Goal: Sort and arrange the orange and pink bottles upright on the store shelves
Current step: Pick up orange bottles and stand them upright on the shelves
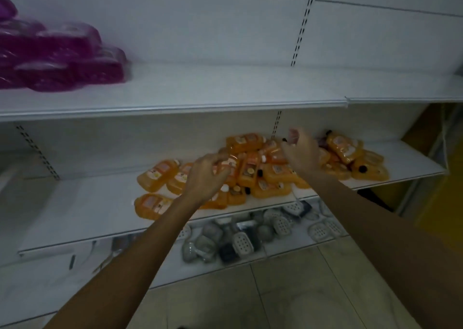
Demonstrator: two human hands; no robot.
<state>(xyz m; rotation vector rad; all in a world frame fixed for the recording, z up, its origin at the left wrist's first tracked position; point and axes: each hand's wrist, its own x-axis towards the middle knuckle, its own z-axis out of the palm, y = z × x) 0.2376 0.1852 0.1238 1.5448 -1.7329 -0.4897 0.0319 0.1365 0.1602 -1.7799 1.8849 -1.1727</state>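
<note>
Many orange bottles (248, 170) lie flat, caps pointing variously.

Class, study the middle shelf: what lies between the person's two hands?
Orange bottles, heaped on their sides on the middle shelf, lie between the left hand and right hand, shown in the head view.

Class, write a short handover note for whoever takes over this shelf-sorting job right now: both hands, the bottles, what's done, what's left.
Left hand: fingers curled over the flat orange plastic bottles heaped on the middle white shelf; blur hides whether it grips one.
Right hand: appears to pinch a small pinkish dark-capped bottle above that heap.
Magenta plastic bottles: piled lying down at the left of the upper shelf.
Done: colours mostly on separate shelves; nothing upright.
Left: stand every bottle upright in rows.
</note>
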